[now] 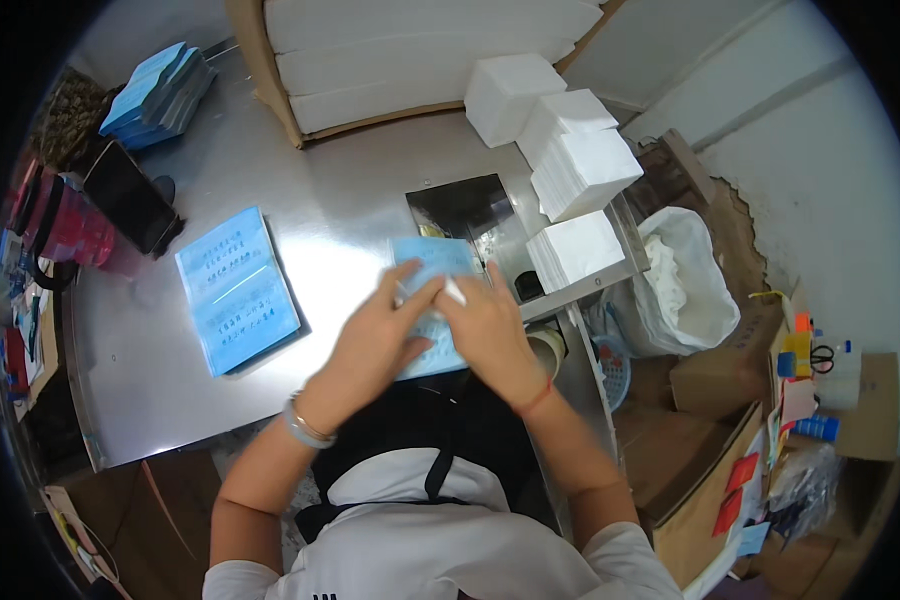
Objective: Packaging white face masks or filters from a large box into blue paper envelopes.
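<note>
In front of my body lies a blue printed plastic packet (432, 254), mostly covered by my two hands. My left hand (378, 325) is over its left side, fingers bent and closed on it. Against it from the right comes my right hand (482, 328), its fingers pinched together at a small white piece (455, 291), too blurred to name. The fingers of both hands nearly meet. To the left, a thick stack of blue printed packets (236, 290) rests flat on the metal table (320, 190).
Several stacks of white square sheets (580, 250) line the table's right side. A large carton of white blocks (430, 70) stands at the back. More blue packets (158, 95), a phone (130, 198) and a pink jug (75, 225) are left. A white-lined bin (685, 285) stands right.
</note>
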`<state>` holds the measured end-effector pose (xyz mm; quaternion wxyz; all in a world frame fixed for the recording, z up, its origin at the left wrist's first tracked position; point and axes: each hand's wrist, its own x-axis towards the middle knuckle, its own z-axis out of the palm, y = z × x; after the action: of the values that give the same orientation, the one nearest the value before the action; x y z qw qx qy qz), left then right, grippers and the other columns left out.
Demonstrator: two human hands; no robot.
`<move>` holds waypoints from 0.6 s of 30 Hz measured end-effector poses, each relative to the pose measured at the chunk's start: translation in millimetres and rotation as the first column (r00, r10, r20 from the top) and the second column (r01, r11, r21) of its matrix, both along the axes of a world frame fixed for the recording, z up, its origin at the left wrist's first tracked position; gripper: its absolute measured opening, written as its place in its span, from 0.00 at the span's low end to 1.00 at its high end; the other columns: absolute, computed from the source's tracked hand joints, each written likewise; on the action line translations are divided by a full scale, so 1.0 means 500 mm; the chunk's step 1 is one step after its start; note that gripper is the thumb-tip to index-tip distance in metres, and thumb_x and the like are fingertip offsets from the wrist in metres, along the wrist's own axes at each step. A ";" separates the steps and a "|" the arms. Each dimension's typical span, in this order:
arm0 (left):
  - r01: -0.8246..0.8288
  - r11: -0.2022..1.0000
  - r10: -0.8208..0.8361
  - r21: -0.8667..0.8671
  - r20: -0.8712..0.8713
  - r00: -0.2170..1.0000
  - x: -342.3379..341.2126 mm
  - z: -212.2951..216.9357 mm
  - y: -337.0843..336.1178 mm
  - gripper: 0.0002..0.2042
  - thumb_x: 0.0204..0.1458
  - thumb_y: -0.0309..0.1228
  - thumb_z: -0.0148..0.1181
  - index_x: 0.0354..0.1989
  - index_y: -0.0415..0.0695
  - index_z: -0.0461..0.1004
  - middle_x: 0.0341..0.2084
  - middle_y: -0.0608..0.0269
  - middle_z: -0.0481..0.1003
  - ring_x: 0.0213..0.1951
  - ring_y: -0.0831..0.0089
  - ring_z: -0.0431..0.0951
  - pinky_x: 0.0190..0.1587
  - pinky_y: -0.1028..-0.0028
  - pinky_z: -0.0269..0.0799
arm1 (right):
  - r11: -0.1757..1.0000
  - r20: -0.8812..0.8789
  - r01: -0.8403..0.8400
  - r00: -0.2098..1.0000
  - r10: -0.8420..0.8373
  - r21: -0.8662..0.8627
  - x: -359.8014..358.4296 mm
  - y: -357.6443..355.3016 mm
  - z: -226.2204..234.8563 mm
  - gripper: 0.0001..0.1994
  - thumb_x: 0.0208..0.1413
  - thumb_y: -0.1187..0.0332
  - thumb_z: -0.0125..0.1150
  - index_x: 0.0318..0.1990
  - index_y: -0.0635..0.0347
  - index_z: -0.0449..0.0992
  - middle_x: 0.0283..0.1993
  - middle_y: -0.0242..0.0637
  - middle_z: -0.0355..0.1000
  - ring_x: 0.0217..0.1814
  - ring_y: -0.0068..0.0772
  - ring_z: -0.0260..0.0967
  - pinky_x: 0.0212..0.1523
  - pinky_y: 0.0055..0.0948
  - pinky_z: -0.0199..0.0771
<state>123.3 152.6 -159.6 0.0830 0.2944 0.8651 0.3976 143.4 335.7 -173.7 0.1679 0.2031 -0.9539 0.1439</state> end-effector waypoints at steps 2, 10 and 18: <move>0.074 0.997 -0.068 0.023 -0.209 0.976 0.022 0.007 0.044 0.34 0.41 0.20 0.68 0.62 0.50 0.68 0.64 0.42 0.60 0.46 0.52 0.78 0.47 0.65 0.76 | 0.997 0.181 -0.007 0.983 -0.008 0.083 -0.065 0.007 -0.028 0.09 0.54 0.73 0.53 0.39 0.57 0.80 0.35 0.43 0.76 0.37 0.46 0.76 0.43 0.44 0.77; -0.265 0.924 0.103 -0.276 -0.489 0.866 0.041 0.001 -0.160 0.31 0.46 0.31 0.70 0.61 0.44 0.68 0.67 0.40 0.56 0.61 0.47 0.67 0.62 0.56 0.61 | 0.912 -0.285 0.273 0.888 -0.361 -0.306 -0.013 0.054 0.059 0.05 0.53 0.76 0.59 0.36 0.64 0.79 0.31 0.44 0.73 0.36 0.46 0.72 0.41 0.40 0.73; -0.676 0.672 0.514 -0.303 -0.466 0.720 -0.016 -0.019 -0.269 0.19 0.53 0.28 0.61 0.53 0.39 0.68 0.52 0.48 0.67 0.52 0.52 0.68 0.53 0.57 0.62 | 0.864 -0.205 0.469 0.842 -0.500 -0.181 -0.005 0.144 0.029 0.11 0.52 0.76 0.61 0.43 0.68 0.79 0.42 0.44 0.71 0.45 0.47 0.67 0.50 0.43 0.68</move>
<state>115.3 18.2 -169.2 -0.1388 0.0271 0.9811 0.1318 140.8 407.9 -159.1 0.3273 -0.0394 -0.9352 0.1292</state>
